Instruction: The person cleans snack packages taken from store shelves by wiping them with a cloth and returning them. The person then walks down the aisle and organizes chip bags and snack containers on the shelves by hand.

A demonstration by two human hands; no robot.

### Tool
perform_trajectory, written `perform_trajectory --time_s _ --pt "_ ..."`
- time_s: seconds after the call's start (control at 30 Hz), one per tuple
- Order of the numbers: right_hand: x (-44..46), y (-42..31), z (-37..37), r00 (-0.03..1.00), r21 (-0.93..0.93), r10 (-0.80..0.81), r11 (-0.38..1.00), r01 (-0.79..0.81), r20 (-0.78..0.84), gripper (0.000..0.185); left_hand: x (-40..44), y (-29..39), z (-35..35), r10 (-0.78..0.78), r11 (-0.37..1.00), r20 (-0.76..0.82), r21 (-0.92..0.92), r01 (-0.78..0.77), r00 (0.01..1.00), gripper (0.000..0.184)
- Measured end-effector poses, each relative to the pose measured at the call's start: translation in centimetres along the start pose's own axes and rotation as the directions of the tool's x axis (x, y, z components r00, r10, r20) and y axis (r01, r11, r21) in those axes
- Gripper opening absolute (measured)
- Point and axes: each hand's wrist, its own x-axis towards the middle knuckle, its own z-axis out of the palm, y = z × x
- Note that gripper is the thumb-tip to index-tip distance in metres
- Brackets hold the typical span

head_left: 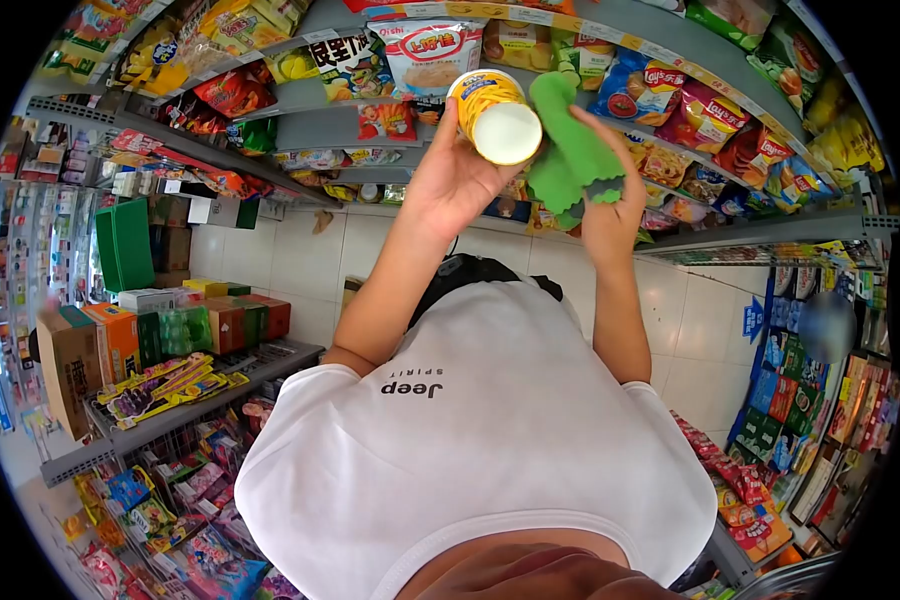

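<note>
My left hand [454, 185] is wrapped round a yellow snack cup [490, 97] with a picture of fries on its side. The cup is tilted, and its white round end faces me. Close by on the right, a green cloth [562, 150] with a scalloped edge hangs from my right hand [615, 190]. The fingers of that hand are partly hidden by the cloth. Part of the cloth comes up near the cup's right side; whether they touch, I cannot tell.
Snack bags fill the shelf [450, 10] in front, among them a white bag [427, 62] and Lay's bags [703, 112]. Boxes and bottles stand on a low rack [170, 425] at left. More goods line the shelving [800, 390] at right. Tiled floor [305, 265] lies below.
</note>
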Motion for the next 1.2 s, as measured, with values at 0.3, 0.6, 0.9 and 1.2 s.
perform_trajectory --time_s 0.3,0.6,0.9,1.2 --pt "-1.1 0.4 1.6 0.955 -0.349 -0.295 0.897 0.272 -0.012 0.047 0.9 -1.8 -0.6 0.399 0.904 -0.022 0.176 -0.389 0.917 0.047" --pt "-3.3 1.1 3.8 0.952 0.135 0.234 0.968 -0.21 -0.196 0.038 0.1 -3.9 1.4 0.725 0.572 0.149 0.413 -0.709 0.672 0.055" --pt "-3.9 0.4 3.4 0.688 0.703 0.719 0.437 -0.561 0.101 0.048 -0.1 -1.6 -0.1 0.666 0.259 0.474 0.576 -0.775 0.576 0.068" --pt "-7.5 3.2 3.3 0.712 0.471 0.685 0.582 -0.662 0.154 0.046 -1.3 2.7 2.5 0.594 0.294 0.438 0.663 -0.689 0.675 0.08"
